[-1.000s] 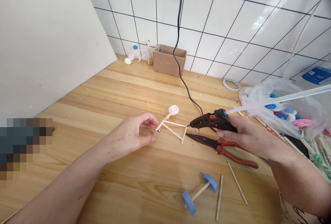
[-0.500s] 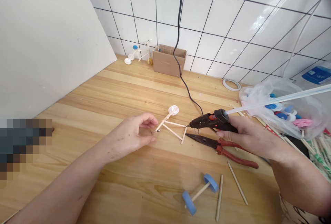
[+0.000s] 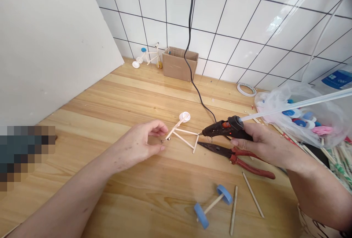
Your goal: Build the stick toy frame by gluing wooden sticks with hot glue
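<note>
My left hand has its thumb and fingers curled around the handlebar end of a small bicycle-like frame of wooden sticks. A white bottle-cap wheel sits at the frame's far end. In my right hand is a black hot glue gun, a long clear glue stick rising from its back. Its nozzle is at the frame's right corner, where two sticks meet. Just below the gun lie red-handled long-nose pliers, their tips close to the frame.
Nearer me lie a stick axle with two blue caps and two loose sticks. A finished-looking stick tricycle and a cardboard box stand by the tiled wall. Right are a tape roll and a bag of caps. A black cord crosses the table.
Almost nothing differs. The glue gun's nozzle stays at the frame's right corner, and both hands keep their places.
</note>
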The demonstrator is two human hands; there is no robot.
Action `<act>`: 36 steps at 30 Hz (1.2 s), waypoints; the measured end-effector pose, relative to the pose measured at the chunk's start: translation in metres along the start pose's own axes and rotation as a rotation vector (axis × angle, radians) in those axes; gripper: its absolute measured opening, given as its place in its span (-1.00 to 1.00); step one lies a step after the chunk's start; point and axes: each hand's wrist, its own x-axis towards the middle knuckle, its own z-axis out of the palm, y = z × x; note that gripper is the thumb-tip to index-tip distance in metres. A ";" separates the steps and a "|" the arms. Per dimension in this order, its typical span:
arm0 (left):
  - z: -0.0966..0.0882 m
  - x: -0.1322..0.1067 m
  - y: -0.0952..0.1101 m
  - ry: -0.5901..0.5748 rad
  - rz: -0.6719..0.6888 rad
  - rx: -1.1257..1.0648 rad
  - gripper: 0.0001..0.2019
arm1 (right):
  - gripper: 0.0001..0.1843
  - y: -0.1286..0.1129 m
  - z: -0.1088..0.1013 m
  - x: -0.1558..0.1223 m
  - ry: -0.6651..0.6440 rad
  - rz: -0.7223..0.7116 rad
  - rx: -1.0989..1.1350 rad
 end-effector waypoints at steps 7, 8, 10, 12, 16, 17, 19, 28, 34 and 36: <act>0.001 0.001 0.001 0.009 0.001 -0.002 -0.73 | -0.61 0.001 -0.002 0.001 -0.095 0.046 -0.013; 0.001 0.001 0.001 0.009 0.002 -0.004 -0.73 | -0.62 0.002 -0.002 0.001 -0.091 0.043 -0.014; 0.001 0.001 0.001 0.009 0.000 -0.008 -0.73 | -0.63 0.004 -0.002 0.001 -0.084 0.035 -0.015; 0.001 0.000 0.000 0.006 -0.003 -0.010 -0.73 | -0.63 0.006 -0.001 0.002 -0.085 0.032 -0.014; 0.001 -0.001 0.000 -0.001 -0.010 -0.001 -0.73 | -0.65 0.006 -0.001 0.002 -0.100 0.049 -0.008; 0.001 -0.001 0.000 -0.002 -0.008 -0.002 -0.73 | -0.65 0.006 0.000 0.002 -0.102 0.050 -0.007; 0.000 -0.001 0.001 -0.005 -0.007 -0.003 -0.73 | -0.64 0.006 0.000 0.002 -0.103 0.048 -0.005; 0.001 0.000 0.001 0.002 -0.018 0.006 -0.73 | -0.62 0.004 0.000 0.002 -0.077 0.046 -0.024; 0.001 0.001 -0.001 0.007 -0.009 0.008 -0.73 | -0.62 0.001 -0.004 -0.001 -0.037 0.080 -0.108; 0.001 0.001 -0.001 0.005 -0.007 0.006 -0.73 | -0.61 0.002 -0.004 -0.001 -0.055 0.053 -0.090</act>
